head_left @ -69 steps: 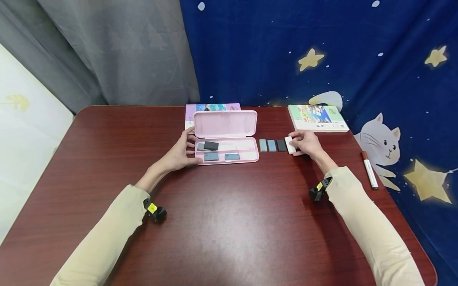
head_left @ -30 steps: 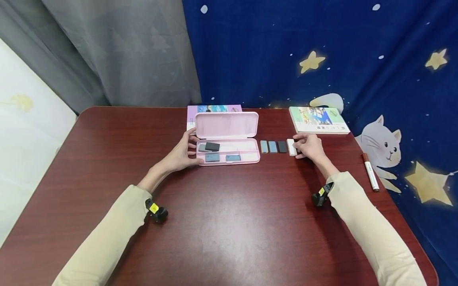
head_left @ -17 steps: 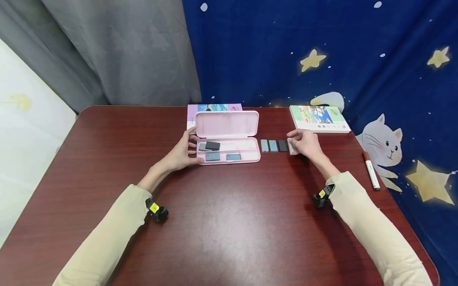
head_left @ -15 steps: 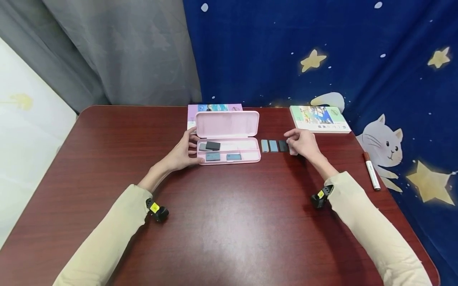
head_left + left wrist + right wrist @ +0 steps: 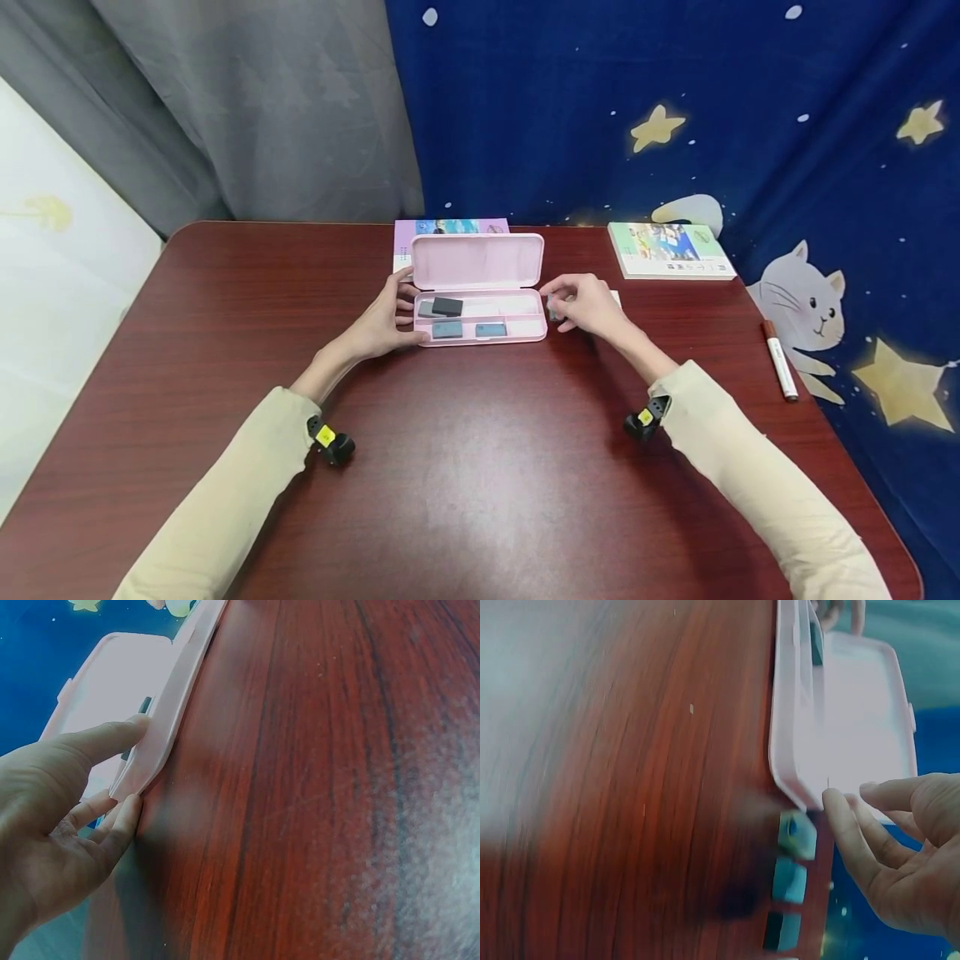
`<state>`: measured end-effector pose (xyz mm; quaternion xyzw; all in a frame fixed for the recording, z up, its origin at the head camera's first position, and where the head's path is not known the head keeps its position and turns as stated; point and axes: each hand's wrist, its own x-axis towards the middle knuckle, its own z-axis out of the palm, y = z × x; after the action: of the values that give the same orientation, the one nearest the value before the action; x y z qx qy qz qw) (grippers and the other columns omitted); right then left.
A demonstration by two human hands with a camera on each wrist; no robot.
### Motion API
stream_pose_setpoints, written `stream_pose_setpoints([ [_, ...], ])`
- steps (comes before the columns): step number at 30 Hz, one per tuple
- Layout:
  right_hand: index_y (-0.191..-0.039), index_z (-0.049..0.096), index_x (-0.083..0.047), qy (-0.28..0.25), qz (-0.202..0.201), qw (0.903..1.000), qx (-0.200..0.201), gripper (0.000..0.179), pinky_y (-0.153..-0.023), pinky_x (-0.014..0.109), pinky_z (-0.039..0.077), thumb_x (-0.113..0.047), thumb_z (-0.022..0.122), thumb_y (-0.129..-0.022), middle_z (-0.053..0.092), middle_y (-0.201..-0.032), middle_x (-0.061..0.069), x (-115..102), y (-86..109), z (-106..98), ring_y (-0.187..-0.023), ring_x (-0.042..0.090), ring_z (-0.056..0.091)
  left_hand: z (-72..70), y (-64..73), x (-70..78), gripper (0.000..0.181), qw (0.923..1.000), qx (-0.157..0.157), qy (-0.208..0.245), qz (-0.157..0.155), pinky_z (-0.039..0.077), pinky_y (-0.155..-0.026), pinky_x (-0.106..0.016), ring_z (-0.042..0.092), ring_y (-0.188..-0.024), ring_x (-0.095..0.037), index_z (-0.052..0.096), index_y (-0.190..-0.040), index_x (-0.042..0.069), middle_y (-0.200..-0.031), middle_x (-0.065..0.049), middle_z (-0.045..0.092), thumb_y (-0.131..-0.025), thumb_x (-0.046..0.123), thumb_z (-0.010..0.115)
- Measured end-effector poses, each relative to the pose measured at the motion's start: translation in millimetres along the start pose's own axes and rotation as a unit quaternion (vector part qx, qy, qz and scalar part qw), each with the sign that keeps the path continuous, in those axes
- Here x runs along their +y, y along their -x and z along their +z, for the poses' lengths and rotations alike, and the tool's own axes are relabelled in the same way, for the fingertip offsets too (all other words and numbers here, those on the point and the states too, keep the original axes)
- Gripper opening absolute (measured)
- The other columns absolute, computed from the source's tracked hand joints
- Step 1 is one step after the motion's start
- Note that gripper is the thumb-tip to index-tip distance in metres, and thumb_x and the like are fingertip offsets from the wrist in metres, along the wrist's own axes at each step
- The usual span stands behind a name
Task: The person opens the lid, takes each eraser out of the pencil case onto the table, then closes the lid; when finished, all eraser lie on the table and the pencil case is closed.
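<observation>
A pink pencil case (image 5: pixel 480 340) stands with its lid raised. My left hand (image 5: pixel 378 321) grips its left end, thumb on the front rim. Inside, a dark eraser (image 5: pixel 447 307) overlaps a grey one in the back compartment; two blue-grey erasers (image 5: pixel 447 330) lie in front. My right hand (image 5: pixel 588 307) hovers just right of the case, over a row of small erasers. Its fingers (image 5: pixel 847 832) are extended beside the pale blue eraser (image 5: pixel 797 835), apart from it. Beyond that lie a blue eraser (image 5: pixel 789 880) and a dark one (image 5: pixel 782 931). Only a corner of the white eraser (image 5: pixel 617 296) shows.
A purple-covered book (image 5: pixel 402 250) lies behind the case, partly hidden by its lid. A green-edged book (image 5: pixel 675 252) lies at the back right. A brown-capped marker (image 5: pixel 781 361) lies near the right edge of the dark red table (image 5: pixel 465 467).
My right hand has let go of the white eraser and moved left along the row, to the pale blue eraser nearest the case. My left hand stays on the case.
</observation>
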<state>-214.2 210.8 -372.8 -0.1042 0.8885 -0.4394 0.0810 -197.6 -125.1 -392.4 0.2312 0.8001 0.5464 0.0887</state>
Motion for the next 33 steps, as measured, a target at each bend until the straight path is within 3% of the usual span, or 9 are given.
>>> stream_pose_setpoints([
  [4,-0.109,0.069,0.002,0.007,-0.016,0.9997,-0.016,0.021,-0.057,0.044,0.058,0.003,0.061,-0.089,0.067,-0.089,0.021,-10,-0.7,17,-0.068,0.034,0.067,0.1,0.0,0.3,0.104,1.0,0.002,0.0,0.0,0.041,-0.097,-0.058,0.042,-0.112,-0.05,0.006,-0.148,-0.007,-0.13,-0.037,0.034,-0.072,-0.013,0.077],
  [13,-0.108,0.068,0.0,0.026,-0.07,0.9946,-0.072,0.018,-0.053,0.034,0.057,0.0,0.063,-0.091,0.066,-0.087,0.015,-23,-3.8,49,-0.066,0.027,0.066,0.5,2.7,2.5,0.103,1.0,-0.002,-0.009,-0.002,0.041,-0.097,-0.058,0.043,-0.112,-0.05,0.006,-0.148,-0.008,-0.13,-0.038,0.034,-0.073,-0.011,0.077],
  [20,-0.105,0.07,-0.001,0.078,-0.119,0.9868,-0.077,0.018,-0.05,0.026,0.053,0.003,0.065,-0.088,0.066,-0.083,0.008,-33,-13.0,63,-0.059,0.019,0.06,0.8,1.1,1.8,0.103,1.0,-0.001,-0.008,0.005,0.042,-0.096,-0.058,0.044,-0.111,-0.05,0.007,-0.148,-0.008,-0.129,-0.038,0.035,-0.073,-0.012,0.077],
  [25,-0.101,0.073,-0.004,0.145,-0.148,0.9756,-0.071,0.018,-0.066,0.027,0.051,0.002,0.069,-0.085,0.069,-0.088,0.005,-37,-16.6,72,-0.073,0.017,0.06,1.0,1.0,1.0,0.102,0.9999,0.0,-0.01,0.003,0.042,-0.096,-0.059,0.043,-0.112,-0.05,0.007,-0.148,-0.008,-0.129,-0.038,0.035,-0.073,-0.012,0.076],
  [28,-0.098,0.075,-0.009,0.202,-0.156,0.9658,-0.046,0.017,-0.075,0.029,0.049,-0.001,0.072,-0.084,0.071,-0.087,0.001,-38,-16.9,75,-0.082,0.015,0.062,1.3,0.6,0.8,0.102,1.0,0.0,-0.008,0.002,0.042,-0.096,-0.058,0.043,-0.112,-0.05,0.007,-0.148,-0.008,-0.129,-0.038,0.034,-0.073,-0.013,0.076],
  [33,-0.097,0.076,-0.015,0.266,-0.145,0.9528,-0.027,0.016,-0.078,0.031,0.05,-0.006,0.074,-0.083,0.071,-0.088,-0.004,-39,-17.2,77,-0.087,0.011,0.064,1.6,-1.4,0.8,0.102,1.0,0.0,-0.009,0.0,0.042,-0.096,-0.058,0.044,-0.112,-0.05,0.007,-0.148,-0.008,-0.129,-0.037,0.035,-0.073,-0.013,0.076],
])
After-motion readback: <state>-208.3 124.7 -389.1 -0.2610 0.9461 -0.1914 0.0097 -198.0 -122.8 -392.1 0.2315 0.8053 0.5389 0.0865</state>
